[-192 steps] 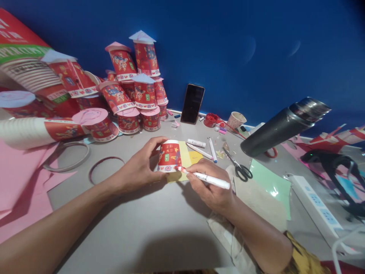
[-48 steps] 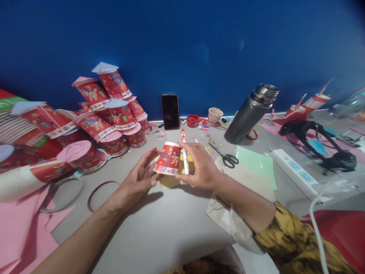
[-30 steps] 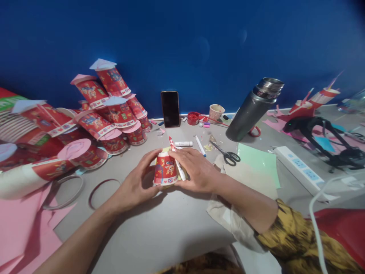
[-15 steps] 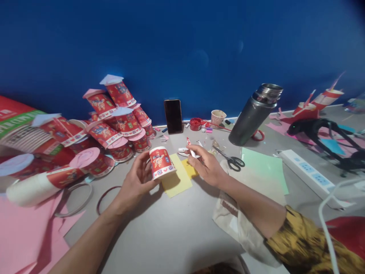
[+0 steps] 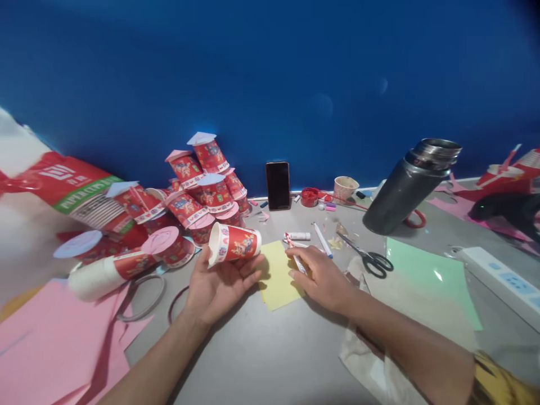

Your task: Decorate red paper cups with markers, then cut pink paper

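A blue wall (image 5: 270, 84) rises behind everything, and a grey table (image 5: 253, 354) spreads under the yellow sheet (image 5: 276, 289), the landmark here. Well to the left of the yellow sheet lie large pieces of pink paper (image 5: 54, 337). Beyond it and to the left, red printed cups stand in a stack (image 5: 217, 197), some topped with pink or pale blue paper. A dark bottle (image 5: 400, 194) stands beyond it to the right, and a green sheet (image 5: 430, 267) lies to its right.

The left hand (image 5: 221, 289), just left of the yellow sheet, is palm up and about half open, its fingers loosely extended beneath a red paper cup (image 5: 238, 244) and its thumb at the rim. The cup lies on its side in this hold, mouth to the left, base near the far left corner of the yellow sheet. The right hand (image 5: 323, 275), at the sheet's right edge, is bent in around a white marker (image 5: 298, 260) with a red tip pointing away from the person; whether it touches the paper cannot be told.

Black-handled scissors (image 5: 377, 264) lie right of the yellow sheet, and a phone (image 5: 278, 185) stands upright straight beyond it. A blue-tipped marker (image 5: 322, 239) lies beyond its right side.
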Tool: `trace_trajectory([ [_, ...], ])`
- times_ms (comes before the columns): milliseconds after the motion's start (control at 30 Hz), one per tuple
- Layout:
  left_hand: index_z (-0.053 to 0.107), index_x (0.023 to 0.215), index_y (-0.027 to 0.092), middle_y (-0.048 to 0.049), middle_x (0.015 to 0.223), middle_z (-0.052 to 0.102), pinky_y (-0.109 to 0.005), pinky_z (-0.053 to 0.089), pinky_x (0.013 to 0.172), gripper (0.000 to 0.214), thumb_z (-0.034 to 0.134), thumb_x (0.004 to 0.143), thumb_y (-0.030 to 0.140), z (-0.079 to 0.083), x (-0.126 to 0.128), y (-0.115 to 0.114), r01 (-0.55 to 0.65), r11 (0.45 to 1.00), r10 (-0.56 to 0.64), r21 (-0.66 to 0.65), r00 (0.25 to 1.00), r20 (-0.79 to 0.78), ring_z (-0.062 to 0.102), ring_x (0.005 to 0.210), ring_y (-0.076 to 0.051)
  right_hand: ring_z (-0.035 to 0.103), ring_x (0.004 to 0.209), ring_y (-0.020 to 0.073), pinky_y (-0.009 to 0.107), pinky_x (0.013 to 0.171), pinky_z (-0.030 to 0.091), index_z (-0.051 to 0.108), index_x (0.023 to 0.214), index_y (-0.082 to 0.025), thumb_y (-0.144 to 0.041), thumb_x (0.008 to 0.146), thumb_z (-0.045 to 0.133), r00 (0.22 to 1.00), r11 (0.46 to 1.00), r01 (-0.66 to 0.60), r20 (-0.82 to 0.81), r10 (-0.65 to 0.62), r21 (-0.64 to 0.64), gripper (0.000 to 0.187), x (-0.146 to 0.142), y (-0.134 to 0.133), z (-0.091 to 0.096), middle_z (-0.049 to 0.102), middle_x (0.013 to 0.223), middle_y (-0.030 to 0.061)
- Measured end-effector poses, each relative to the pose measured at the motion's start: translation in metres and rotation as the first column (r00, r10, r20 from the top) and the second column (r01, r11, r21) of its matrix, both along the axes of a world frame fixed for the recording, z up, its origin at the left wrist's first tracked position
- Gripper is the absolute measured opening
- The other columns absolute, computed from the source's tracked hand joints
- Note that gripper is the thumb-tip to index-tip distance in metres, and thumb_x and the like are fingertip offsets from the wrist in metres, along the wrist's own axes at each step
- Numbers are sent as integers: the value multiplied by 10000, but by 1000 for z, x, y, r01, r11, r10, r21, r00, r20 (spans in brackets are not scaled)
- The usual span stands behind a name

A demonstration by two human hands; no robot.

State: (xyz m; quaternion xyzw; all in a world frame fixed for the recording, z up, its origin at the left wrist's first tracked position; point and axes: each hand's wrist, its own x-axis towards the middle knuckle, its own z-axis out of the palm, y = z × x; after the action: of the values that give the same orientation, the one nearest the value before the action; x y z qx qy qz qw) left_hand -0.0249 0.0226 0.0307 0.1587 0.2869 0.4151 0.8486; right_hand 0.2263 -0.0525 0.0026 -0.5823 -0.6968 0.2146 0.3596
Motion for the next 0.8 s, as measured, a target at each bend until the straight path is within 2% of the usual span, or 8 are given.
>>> trace_trajectory([
  [133,770,1072,69,-265,953,836,-460,713,706,743,343,1104,676,4,5,-3,-34,996,27,-79,996,-88,842,796,-350,716,1128,281,443,1055,557,733,1346,-206,-210,960,690,1000,999,-10,14,11,-36,389,0,0,-1,791,1221,124],
  [333,778,1086,-1,-282,919,834,-424,698,690,848,251,1136,662,1,5,-3,25,995,-32,-92,997,-66,840,746,-324,725,1174,297,473,1084,560,733,1344,-215,-222,960,666,1000,1000,2,10,-1,-20,390,-1,-1,-4,796,1264,127],
  [600,750,1183,27,-271,1009,850,-410,687,703,800,254,1145,654,-6,2,0,58,995,-58,-78,998,-6,841,784,-305,743,1213,326,505,1073,581,734,1340,-229,-284,963,654,1000,997,2,20,0,-79,389,0,-1,-9,797,1332,132],
  [800,743,1188,66,-231,1019,852,-406,682,707,649,375,1135,598,-2,2,-1,37,998,-37,-56,999,-4,833,793,-302,735,1242,331,507,1082,575,736,1336,-224,-287,951,651,1000,995,-7,17,9,-101,399,-1,-1,-8,795,1355,137],
])
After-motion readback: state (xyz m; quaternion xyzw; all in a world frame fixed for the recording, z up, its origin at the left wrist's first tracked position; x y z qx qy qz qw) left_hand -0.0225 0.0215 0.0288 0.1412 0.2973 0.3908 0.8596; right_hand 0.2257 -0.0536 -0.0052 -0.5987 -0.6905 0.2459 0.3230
